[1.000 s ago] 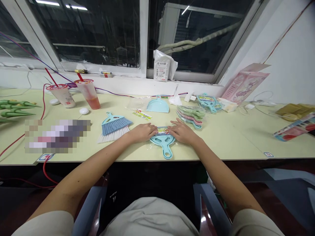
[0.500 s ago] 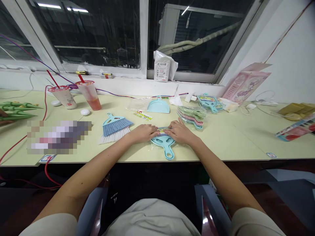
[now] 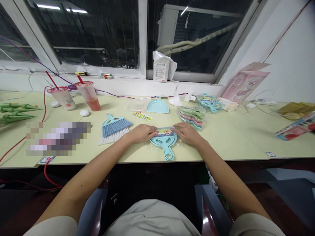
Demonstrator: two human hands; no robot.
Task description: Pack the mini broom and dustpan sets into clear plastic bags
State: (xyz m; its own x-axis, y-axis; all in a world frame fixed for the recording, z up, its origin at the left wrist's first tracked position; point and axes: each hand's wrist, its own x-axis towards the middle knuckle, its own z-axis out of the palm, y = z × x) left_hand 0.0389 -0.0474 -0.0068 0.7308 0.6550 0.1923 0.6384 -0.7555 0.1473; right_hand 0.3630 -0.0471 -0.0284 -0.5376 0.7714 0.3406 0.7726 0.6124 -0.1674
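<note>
A light-blue dustpan-and-brush set (image 3: 165, 143) in clear wrapping lies near the table's front edge, its handle towards me. My left hand (image 3: 143, 133) has its fingers pressed together on the set's upper left edge. On the upper right edge rests my right hand (image 3: 186, 132), fingers bunched on the wrapping. A printed label shows between the hands. Left of them lie a blue-bristled brush (image 3: 116, 126) and a white-bristled one under it. Behind stand a bare blue dustpan (image 3: 157, 106) and a yellow-green label card (image 3: 142, 116).
Wrapped green, pink and blue sets (image 3: 190, 115) are stacked behind my right hand, with another wrapped set (image 3: 209, 102) further back. Two drink cups (image 3: 89, 95) stand at the back left. Green pointed objects (image 3: 18, 112) lie far left; a pink box (image 3: 246, 83) leans back right.
My right hand has slid a little to the right, away from my left hand, so more of the label shows. The other person's hand at the far left has left the view.
</note>
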